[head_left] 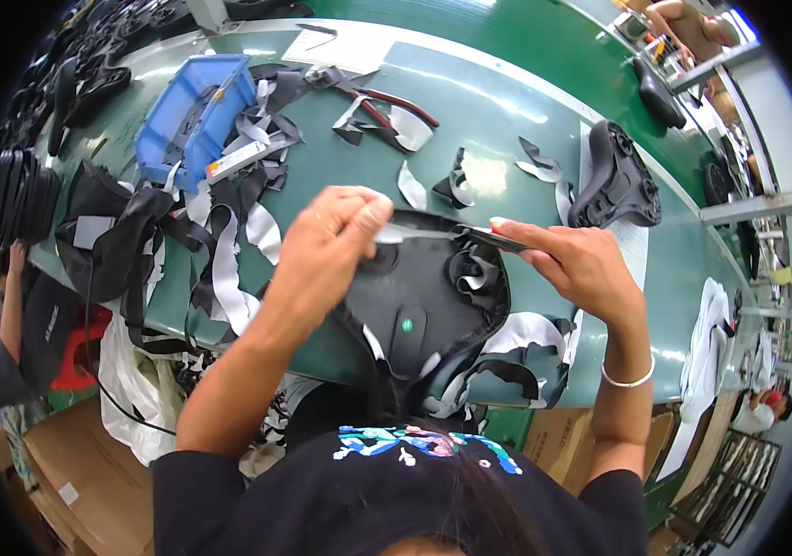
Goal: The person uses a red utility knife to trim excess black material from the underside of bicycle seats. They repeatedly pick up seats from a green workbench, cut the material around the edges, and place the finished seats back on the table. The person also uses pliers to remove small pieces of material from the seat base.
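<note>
A black bicycle saddle (386, 295) lies underside up on the green table in front of me, with a loose curl of black trim (475, 275) on its right part. Over its far edge, my left hand (333, 236) is closed on a pale strip of cover material (410, 233), which stretches right along that edge. My right hand (583, 266) grips a thin dark knife (498, 238), its index finger laid along the top. The blade's tip meets the saddle's far right edge, at the end of the strip.
A blue bin (194, 120) stands at the far left among heaps of black and white offcuts (225, 259). Red-handled scissors (386, 109) lie beyond the saddle. Another black saddle (614, 176) rests at right. A person's hand (16, 258) touches stacked black parts at the left edge.
</note>
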`<state>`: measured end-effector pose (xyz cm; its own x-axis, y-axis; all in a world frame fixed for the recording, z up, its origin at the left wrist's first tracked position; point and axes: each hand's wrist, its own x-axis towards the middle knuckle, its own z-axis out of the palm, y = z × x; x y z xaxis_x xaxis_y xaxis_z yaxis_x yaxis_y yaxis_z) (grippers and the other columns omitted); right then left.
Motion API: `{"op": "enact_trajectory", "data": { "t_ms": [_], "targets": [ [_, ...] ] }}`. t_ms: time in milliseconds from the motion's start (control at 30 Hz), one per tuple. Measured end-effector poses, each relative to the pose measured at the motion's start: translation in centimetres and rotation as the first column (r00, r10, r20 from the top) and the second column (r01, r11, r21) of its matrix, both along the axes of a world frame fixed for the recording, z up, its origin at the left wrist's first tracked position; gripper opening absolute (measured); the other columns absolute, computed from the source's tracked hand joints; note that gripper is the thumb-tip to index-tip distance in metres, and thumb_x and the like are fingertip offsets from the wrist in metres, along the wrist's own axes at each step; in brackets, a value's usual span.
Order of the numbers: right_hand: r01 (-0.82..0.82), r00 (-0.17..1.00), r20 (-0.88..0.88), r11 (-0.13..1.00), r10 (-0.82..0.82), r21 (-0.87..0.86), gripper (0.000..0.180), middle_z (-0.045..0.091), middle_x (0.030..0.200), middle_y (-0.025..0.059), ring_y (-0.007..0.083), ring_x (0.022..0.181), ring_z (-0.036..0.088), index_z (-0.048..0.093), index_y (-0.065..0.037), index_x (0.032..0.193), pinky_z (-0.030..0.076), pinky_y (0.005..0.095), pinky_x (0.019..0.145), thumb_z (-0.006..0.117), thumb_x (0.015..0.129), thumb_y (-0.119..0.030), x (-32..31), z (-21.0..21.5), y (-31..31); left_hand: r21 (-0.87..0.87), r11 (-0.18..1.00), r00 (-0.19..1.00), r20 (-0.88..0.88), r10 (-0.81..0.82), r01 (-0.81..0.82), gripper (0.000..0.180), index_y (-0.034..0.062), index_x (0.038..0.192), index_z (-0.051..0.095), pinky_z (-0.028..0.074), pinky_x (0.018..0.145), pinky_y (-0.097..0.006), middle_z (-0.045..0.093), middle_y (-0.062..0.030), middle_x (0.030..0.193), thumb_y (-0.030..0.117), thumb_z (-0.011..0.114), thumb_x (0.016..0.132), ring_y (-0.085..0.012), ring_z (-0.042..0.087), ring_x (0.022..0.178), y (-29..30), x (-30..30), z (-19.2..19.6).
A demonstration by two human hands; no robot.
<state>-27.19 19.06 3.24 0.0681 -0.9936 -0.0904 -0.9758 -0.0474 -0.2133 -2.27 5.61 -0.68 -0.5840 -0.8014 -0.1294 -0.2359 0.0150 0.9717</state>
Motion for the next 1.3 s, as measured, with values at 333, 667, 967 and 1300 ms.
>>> {"op": "enact_trajectory", "data": {
  "t_ms": [333,667,967,1300],
  "targets": [
    [0.214,0.964,-0.178,0.974,-0.199,0.073,0.052,0.051,0.057,0.0056,0.0246,0.046,0.05,0.048,-0.025,0.136,0.037,0.0375,0.047,0.059,0.086,-0.017,7.6,0.3,5.0,-0.05,0.997,0.783,-0.622,0.011,-0.054,0.026,0.0106,0.079,0.053,0.031,0.049,-0.024,0.04,0.0037,0.06,0.03,0.052,0.096,-0.0076,0.033,0.05,-6.1,2.1,3.4],
    [0.081,0.98,-0.18,0.997,-0.082,-0.01,0.05,0.055,0.056,0.0069,0.025,0.044,0.051,0.048,-0.021,0.135,0.037,0.0367,0.043,0.059,0.086,-0.02,5.5,0.4,2.3,0.225,0.939,0.947,-0.248,-0.204,0.261,0.026,0.007,0.065,0.061,0.03,0.059,-0.024,0.043,0.0066,0.059,0.026,0.066,0.082,-0.0052,0.039,0.061,-5.3,-2.9,-0.2],
    [0.541,0.437,0.621,0.742,-0.651,0.397,0.044,0.065,0.073,0.0064,0.0087,0.053,0.054,0.045,-0.013,0.135,0.045,0.0253,0.05,0.053,0.092,-0.01,13.6,-1.8,9.9,0.587,0.753,0.204,-0.731,0.651,-0.299,0.034,0.0134,0.065,0.041,0.039,0.071,-0.031,0.045,0.0014,0.063,0.021,0.063,0.09,-0.0135,0.042,0.067,-6.2,-0.3,0.5],
    [0.92,0.256,0.689,0.389,-0.678,0.041,0.038,0.058,0.084,0.0005,0.0063,0.071,0.051,0.052,-0.002,0.122,0.043,0.0227,0.062,0.06,0.088,-0.018,3.2,-5.2,12.3,-0.126,0.904,0.88,0.317,-0.353,0.408,0.032,-0.0018,0.096,0.065,0.048,0.074,-0.032,0.068,-0.0099,0.082,0.028,0.064,0.086,-0.0178,0.062,0.077,-3.8,2.2,-3.5]
  ]
}}
